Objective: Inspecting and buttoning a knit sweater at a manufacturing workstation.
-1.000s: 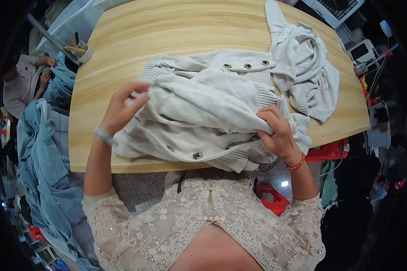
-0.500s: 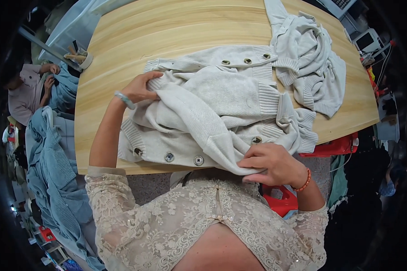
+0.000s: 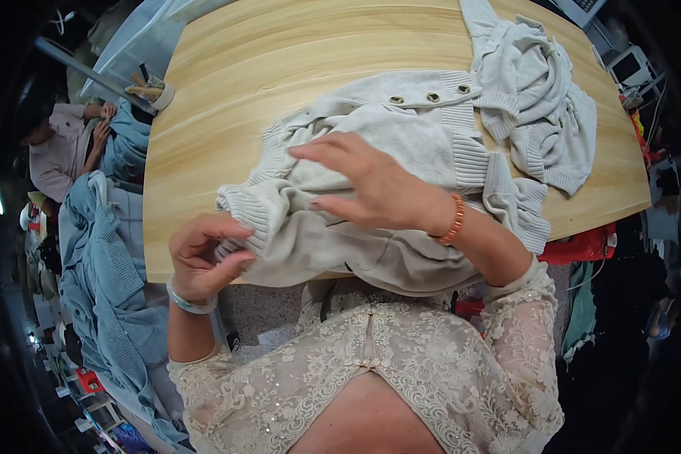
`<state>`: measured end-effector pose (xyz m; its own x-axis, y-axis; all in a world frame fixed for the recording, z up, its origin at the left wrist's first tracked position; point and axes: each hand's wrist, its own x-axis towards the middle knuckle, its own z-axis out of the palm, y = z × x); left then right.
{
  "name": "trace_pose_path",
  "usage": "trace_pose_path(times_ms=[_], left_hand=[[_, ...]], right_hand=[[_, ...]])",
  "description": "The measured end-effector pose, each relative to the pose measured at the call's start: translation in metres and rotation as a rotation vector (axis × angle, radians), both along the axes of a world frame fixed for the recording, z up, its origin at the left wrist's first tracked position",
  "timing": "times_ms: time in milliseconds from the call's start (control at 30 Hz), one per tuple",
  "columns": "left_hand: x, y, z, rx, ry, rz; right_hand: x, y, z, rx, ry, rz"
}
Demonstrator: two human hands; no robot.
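A cream knitted cardigan (image 3: 405,147) lies bunched at the near side of the table, with dark buttons along its far front band. My right hand (image 3: 374,181) is open over its middle, fingers spread and pointing left. At the near left, my left hand (image 3: 204,257) curves round a ribbed edge (image 3: 251,216) of the cardigan, thumb and fingers apart. Whether those fingertips touch the knit is hard to see. The near part of the cardigan is turned over and shaded, hanging slightly past the table edge.
A second cream knit garment (image 3: 541,98) lies heaped at the right of the wooden table (image 3: 318,45). A cup of tools (image 3: 155,92) stands at the far left edge. Blue-grey knitwear (image 3: 102,257) hangs at the left, near another person (image 3: 60,147) handling blue cloth.
My right hand has let go of the near edge and moved up and left over the cardigan. My left hand has come down toward me. The near buttons are now out of sight.
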<state>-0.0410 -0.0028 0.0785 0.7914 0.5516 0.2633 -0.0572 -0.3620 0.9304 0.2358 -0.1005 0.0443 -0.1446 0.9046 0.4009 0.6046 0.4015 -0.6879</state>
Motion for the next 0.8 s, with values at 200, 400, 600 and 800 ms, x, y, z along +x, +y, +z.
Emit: trace_pose_path(times_ms=[200,400,600,800], left_hand=[[-0.012,0.004,-0.016,-0.362,0.288,-0.019],[-0.027,0.015,-0.084,-0.435,0.216,0.266],[-0.012,-0.017,-0.025,0.366,0.167,0.168],[-0.042,-0.016,-0.010,0.187,0.036,0.154]], right_hand=[[-0.037,0.014,-0.018,-0.252,-0.081,0.065],[-0.037,0.008,-0.031,-0.374,-0.214,0.131],[-0.063,0.024,-0.020,0.067,0.209,0.125],[-0.040,-0.019,0.020,-0.333,0.244,0.388]])
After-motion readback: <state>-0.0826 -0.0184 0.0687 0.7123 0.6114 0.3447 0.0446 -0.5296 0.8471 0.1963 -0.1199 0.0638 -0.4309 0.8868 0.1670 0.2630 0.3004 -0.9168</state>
